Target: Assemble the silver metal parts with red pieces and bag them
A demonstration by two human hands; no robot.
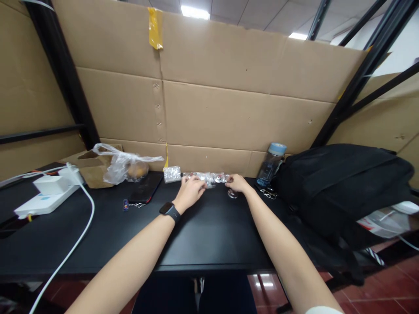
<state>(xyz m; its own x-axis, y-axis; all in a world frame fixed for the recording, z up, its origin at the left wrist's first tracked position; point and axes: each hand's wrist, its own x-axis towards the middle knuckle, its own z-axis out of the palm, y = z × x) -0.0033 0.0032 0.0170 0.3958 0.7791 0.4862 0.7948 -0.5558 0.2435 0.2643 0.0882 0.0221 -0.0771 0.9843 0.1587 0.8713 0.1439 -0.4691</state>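
Both my arms reach across a black table (203,231) to its far edge by a cardboard wall. My left hand (191,192), with a black watch on the wrist, rests with curled fingers on a row of small clear-wrapped round items (212,178). My right hand (237,183) touches the right end of the same row, fingers bent over it. A small clear round piece (232,194) lies on the table just below my right hand. Whether either hand actually grips a piece is too small to see.
A black backpack (340,187) fills the right side, with a blue-capped water bottle (271,165) and keys (268,193) beside it. At left lie a black phone (145,188), a plastic bag with food (126,168), a paper bag (91,168), and a white power strip with cable (46,200).
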